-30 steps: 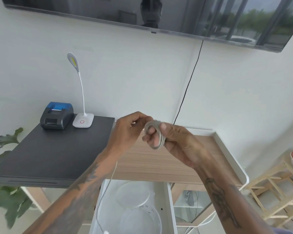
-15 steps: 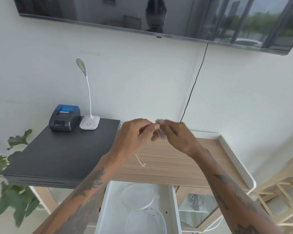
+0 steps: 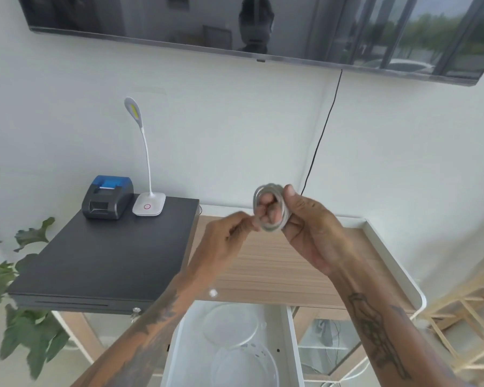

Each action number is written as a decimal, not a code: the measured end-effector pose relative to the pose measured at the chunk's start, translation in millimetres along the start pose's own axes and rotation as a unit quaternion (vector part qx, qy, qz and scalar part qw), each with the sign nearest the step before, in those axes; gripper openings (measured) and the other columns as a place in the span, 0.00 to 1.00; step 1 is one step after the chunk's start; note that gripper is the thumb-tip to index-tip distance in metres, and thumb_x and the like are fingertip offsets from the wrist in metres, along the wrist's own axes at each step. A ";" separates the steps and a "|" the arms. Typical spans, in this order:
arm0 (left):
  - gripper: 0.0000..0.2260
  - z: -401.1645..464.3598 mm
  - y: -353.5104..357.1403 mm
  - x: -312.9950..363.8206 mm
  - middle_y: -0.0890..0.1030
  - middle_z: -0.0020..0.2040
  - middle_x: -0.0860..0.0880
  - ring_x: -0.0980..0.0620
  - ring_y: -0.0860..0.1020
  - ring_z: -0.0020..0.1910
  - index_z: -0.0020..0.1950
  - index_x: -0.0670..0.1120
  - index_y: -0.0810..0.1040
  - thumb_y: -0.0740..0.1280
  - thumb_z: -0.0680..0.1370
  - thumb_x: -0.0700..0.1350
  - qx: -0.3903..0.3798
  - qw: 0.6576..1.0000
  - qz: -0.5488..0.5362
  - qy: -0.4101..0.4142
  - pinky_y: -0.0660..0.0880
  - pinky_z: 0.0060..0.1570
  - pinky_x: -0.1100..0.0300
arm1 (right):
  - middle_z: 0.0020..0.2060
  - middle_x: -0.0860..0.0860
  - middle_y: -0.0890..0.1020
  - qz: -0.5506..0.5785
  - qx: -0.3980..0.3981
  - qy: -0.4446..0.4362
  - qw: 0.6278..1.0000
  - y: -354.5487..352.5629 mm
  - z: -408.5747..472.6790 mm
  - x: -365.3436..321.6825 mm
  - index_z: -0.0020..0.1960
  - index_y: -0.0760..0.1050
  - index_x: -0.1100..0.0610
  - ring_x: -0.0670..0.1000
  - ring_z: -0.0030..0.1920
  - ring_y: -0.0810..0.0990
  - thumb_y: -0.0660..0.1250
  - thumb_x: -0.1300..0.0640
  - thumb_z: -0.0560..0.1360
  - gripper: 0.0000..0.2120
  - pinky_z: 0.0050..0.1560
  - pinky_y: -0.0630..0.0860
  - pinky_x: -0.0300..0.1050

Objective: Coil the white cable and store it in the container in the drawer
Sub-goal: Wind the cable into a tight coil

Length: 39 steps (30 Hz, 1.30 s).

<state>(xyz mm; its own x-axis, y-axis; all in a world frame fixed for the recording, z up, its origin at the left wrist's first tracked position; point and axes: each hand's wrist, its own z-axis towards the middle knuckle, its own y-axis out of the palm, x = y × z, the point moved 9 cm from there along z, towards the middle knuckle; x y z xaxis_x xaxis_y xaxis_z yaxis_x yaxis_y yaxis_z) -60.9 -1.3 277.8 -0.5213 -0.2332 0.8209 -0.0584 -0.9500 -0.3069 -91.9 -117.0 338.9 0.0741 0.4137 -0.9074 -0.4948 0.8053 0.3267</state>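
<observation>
The right hand grips the round coil of thin white cable wound around its fingers, while the left hand pinches the loose end.

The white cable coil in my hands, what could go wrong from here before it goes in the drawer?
1. The white cable is looped around the right hand's fingers with nothing tying it; sliding it off could let the loops spring apart.
2. The left hand pinches only the cable's end, so a slip may undo the last wrap.
3. The container sits low in the open drawer; dropping the coil from this height might miss it.
</observation>
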 end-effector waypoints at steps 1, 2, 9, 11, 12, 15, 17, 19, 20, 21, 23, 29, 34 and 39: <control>0.11 -8.1 10.7 -2.1 0.72 0.27 0.57 0.58 0.66 0.28 0.46 0.53 0.81 0.63 0.80 0.57 -0.023 1.000 -0.005 -0.006 0.65 0.30 0.61 | 0.40 0.54 0.86 0.014 0.020 -0.021 0.999 -6.4 2.2 -6.0 0.53 0.82 0.62 0.51 0.50 0.85 0.60 0.52 0.80 0.17 0.55 0.79 0.41; 0.12 -15.7 21.4 -3.1 0.70 0.27 0.58 0.60 0.65 0.28 0.46 0.53 0.81 0.63 0.80 0.58 -0.049 0.999 0.004 -0.008 0.64 0.30 0.63 | 0.42 0.53 0.87 -0.001 0.046 -0.039 0.998 -14.0 3.5 -10.2 0.54 0.81 0.62 0.51 0.53 0.84 0.61 0.53 0.81 0.15 0.57 0.78 0.43; 0.11 -27.0 28.9 38.5 0.71 0.32 0.59 0.57 0.68 0.32 0.42 0.52 0.74 0.61 0.82 0.54 -0.087 0.961 0.238 0.111 0.70 0.33 0.58 | 0.42 0.50 0.88 -0.560 0.131 -0.018 0.818 -47.9 -8.6 7.6 0.48 0.78 0.65 0.45 0.45 0.84 0.58 0.54 0.84 0.17 0.47 0.78 0.44; 0.09 -15.6 7.2 49.8 0.77 0.36 0.58 0.61 0.70 0.33 0.44 0.53 0.81 0.65 0.80 0.54 -0.062 0.960 0.243 0.124 0.73 0.35 0.58 | 0.37 0.50 0.88 -0.584 0.066 0.023 0.809 -43.9 -14.3 26.3 0.45 0.78 0.65 0.41 0.37 0.83 0.55 0.50 0.85 0.23 0.41 0.76 0.36; 0.08 -9.4 -2.9 53.0 0.79 0.37 0.57 0.63 0.71 0.32 0.44 0.53 0.83 0.68 0.79 0.54 -0.056 0.962 0.235 0.125 0.73 0.35 0.59 | 0.35 0.50 0.88 -0.567 0.038 0.046 0.822 -40.2 -17.6 35.6 0.44 0.78 0.65 0.40 0.38 0.83 0.53 0.47 0.85 0.26 0.43 0.75 0.33; 0.09 5.6 -21.6 53.3 0.83 0.39 0.52 0.54 0.78 0.36 0.44 0.50 0.85 0.72 0.75 0.54 -0.052 0.980 0.163 0.098 0.76 0.37 0.51 | 0.29 0.50 0.85 -0.463 0.021 0.076 0.883 -29.8 -23.7 44.9 0.45 0.80 0.63 0.48 0.42 0.86 0.52 0.46 0.85 0.26 0.49 0.78 0.37; 0.08 9.4 -27.5 47.4 0.84 0.40 0.50 0.46 0.81 0.40 0.43 0.49 0.85 0.72 0.75 0.53 -0.035 0.993 0.084 0.068 0.77 0.42 0.46 | 0.28 0.50 0.81 -0.392 0.022 0.070 0.917 -22.6 -24.3 38.4 0.46 0.79 0.65 0.51 0.41 0.85 0.52 0.47 0.85 0.26 0.48 0.78 0.40; 0.07 9.2 -28.8 38.3 0.85 0.41 0.51 0.48 0.83 0.43 0.43 0.49 0.86 0.72 0.74 0.52 -0.020 0.999 0.028 0.042 0.79 0.46 0.49 | 0.28 0.51 0.78 -0.346 0.008 0.073 0.935 -15.1 -25.4 32.6 0.46 0.78 0.67 0.50 0.40 0.84 0.51 0.45 0.84 0.28 0.48 0.78 0.41; 0.06 8.0 -27.7 33.8 0.86 0.42 0.52 0.51 0.84 0.44 0.43 0.50 0.86 0.72 0.74 0.52 -0.017 0.999 0.005 0.031 0.80 0.47 0.54 | 0.27 0.52 0.77 -0.336 0.001 0.076 0.939 -11.5 -26.2 30.1 0.46 0.78 0.66 0.50 0.40 0.84 0.51 0.44 0.84 0.29 0.48 0.77 0.43; 0.06 6.4 -25.9 30.4 0.86 0.42 0.53 0.55 0.84 0.44 0.43 0.51 0.86 0.73 0.73 0.52 -0.016 1.000 -0.017 0.018 0.79 0.47 0.60 | 0.27 0.52 0.76 -0.332 -0.005 0.076 0.940 -8.0 -27.2 27.5 0.46 0.78 0.65 0.50 0.40 0.83 0.51 0.43 0.84 0.28 0.48 0.77 0.43; 0.08 2.8 -21.2 25.8 0.87 0.42 0.53 0.59 0.83 0.43 0.43 0.52 0.86 0.72 0.72 0.55 -0.015 0.998 -0.055 -0.009 0.77 0.47 0.66 | 0.27 0.53 0.75 -0.324 -0.014 0.068 0.944 -3.0 -28.4 23.1 0.46 0.77 0.65 0.50 0.40 0.83 0.53 0.46 0.84 0.26 0.47 0.77 0.42; 0.06 -14.7 -0.1 11.6 0.84 0.38 0.44 0.40 0.79 0.38 0.49 0.46 0.84 0.67 0.80 0.43 -0.011 0.989 -0.140 -0.042 0.74 0.42 0.51 | 0.29 0.59 0.75 -0.203 -0.005 0.065 0.977 -2.0 -28.4 19.8 0.42 0.80 0.60 0.49 0.37 0.82 0.59 0.48 0.81 0.20 0.43 0.77 0.39; 0.13 -28.1 15.6 10.6 0.80 0.37 0.36 0.39 0.73 0.36 0.40 0.53 0.79 0.62 0.83 0.48 -0.015 0.993 -0.111 -0.047 0.70 0.37 0.46 | 0.30 0.52 0.81 -0.145 -0.009 0.058 0.988 -3.5 -24.3 20.4 0.42 0.81 0.58 0.49 0.37 0.83 0.59 0.47 0.80 0.19 0.43 0.78 0.37; 0.15 -39.6 22.5 19.1 0.72 0.30 0.55 0.60 0.67 0.29 0.38 0.55 0.76 0.60 0.84 0.52 -0.024 0.999 -0.042 -0.024 0.64 0.32 0.70 | 0.27 0.48 0.80 -0.075 0.020 0.056 0.995 -16.4 -21.9 22.8 0.43 0.80 0.62 0.50 0.38 0.82 0.57 0.48 0.81 0.21 0.46 0.79 0.40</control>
<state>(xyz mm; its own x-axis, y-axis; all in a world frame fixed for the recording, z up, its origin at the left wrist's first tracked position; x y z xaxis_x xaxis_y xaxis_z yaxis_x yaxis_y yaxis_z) -105.8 -18.9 267.5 -0.4720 -0.1630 0.8664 -0.1423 -0.9558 -0.2574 -101.1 -130.0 307.1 0.0476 0.2389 -0.9699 -0.4508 0.8716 0.1926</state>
